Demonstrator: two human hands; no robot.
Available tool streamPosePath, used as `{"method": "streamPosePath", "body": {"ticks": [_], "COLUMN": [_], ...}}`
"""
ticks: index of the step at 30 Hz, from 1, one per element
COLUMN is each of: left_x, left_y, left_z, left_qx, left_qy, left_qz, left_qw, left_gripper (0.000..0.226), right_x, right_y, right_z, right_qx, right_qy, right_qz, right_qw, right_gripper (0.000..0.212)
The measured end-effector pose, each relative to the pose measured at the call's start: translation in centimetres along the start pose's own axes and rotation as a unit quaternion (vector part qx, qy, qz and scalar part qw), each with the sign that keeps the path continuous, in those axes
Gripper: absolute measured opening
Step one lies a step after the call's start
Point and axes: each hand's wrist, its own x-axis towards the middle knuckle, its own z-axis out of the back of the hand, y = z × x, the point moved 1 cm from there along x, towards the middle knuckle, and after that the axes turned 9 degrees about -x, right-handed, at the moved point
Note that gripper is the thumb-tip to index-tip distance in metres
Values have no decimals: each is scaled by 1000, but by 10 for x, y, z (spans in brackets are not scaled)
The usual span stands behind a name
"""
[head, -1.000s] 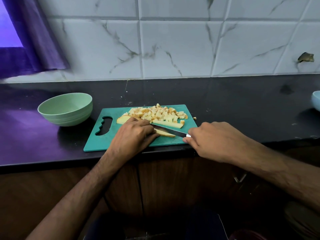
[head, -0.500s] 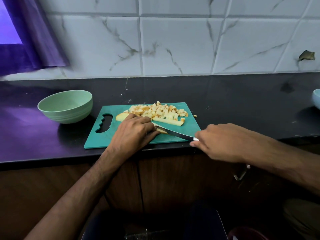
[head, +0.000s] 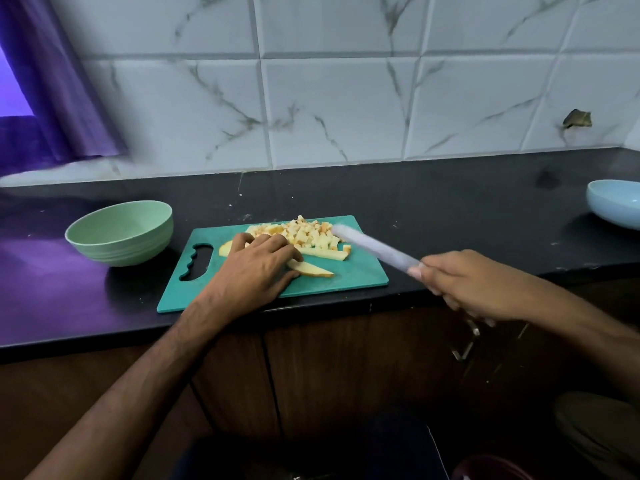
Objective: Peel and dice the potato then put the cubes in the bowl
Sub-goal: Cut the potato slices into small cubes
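Note:
A teal cutting board (head: 360,278) lies at the counter's front edge. A pile of potato cubes (head: 308,232) sits at its far side, with a long potato strip (head: 323,253) in front of the pile. My left hand (head: 252,271) rests on uncut potato slices (head: 311,269), its fingers lightly bent over them. My right hand (head: 467,285) grips a knife (head: 374,247) by the handle. The blade is blurred and lifted above the board's right end, pointing at the pile. The empty green bowl (head: 121,232) stands left of the board.
A light blue bowl (head: 614,202) sits at the counter's far right edge. The marble-tiled wall (head: 346,98) runs behind the dark counter (head: 467,202), and a purple curtain (head: 52,98) hangs at the left. Wooden cabinet doors are below the counter.
My right hand has pulled right and raised the knife off the potato slice; the blade now swings above the board. My left hand stays on the slices.

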Motion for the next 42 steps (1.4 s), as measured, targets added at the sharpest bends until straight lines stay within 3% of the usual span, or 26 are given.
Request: {"method": "streamPosePath", "body": {"ticks": [2, 6, 11, 15, 19, 24, 29, 42], "left_x": [4, 17, 34, 36, 24, 11, 9, 2], "left_y": [0, 4, -1, -3, 2, 1, -10, -8], "left_z": [1, 6, 6, 1, -2, 2, -1, -5], "left_qx": [7, 17, 1, -11, -32, -49, -71, -138], "left_qy": [6, 59, 113, 98, 77, 61, 9, -44], "left_qz": [-10, -9, -16, -15, -7, 11, 81, 131], "left_qw": [1000, 998, 993, 995, 996, 997, 994, 981], "left_gripper": [40, 57, 47, 49, 60, 65, 43, 40], "right_x": [12, 37, 57, 60, 52, 35, 22, 18], "right_y": [-5, -3, 6, 10, 12, 18, 29, 45], "right_z": [-7, -18, -26, -31, -33, -27, -28, -50], "right_qx": [119, 233, 274, 263, 198, -4, -155, -222], "right_qy": [-25, -61, -75, -60, -50, -26, -19, -29], "right_qz": [-14, 0, 9, 8, -8, -20, -28, -1], "right_qw": [992, 970, 959, 963, 979, 999, 987, 975], "right_gripper": [45, 45, 43, 42, 43, 45, 39, 31]}}
